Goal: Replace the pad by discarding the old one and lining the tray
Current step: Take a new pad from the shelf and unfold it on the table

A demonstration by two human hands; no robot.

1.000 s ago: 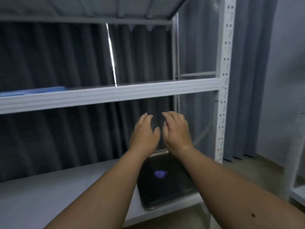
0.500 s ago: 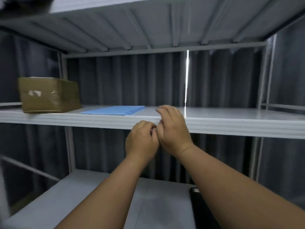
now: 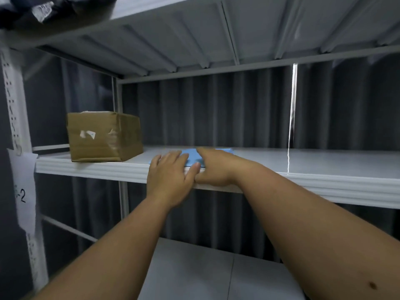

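Hands (left (image 3: pixel 171 174), right (image 3: pixel 213 167)) rest on blue pad (image 3: pixel 192 157).

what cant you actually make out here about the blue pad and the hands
- Blue pad, head view: mostly covered by both hands, so its full outline and thickness are hidden.
- Left hand: lies flat on the pad, motion-blurred.
- Right hand: fingertips hidden, so a pinch on the pad cannot be told.
- Paper label on the post: cut off and blurred, only "-2" legible.
- Dark thing on the top shelf: cropped by the edge.

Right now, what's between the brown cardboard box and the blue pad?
Only bare white shelf between the brown cardboard box and the flat blue pad, in the head view.
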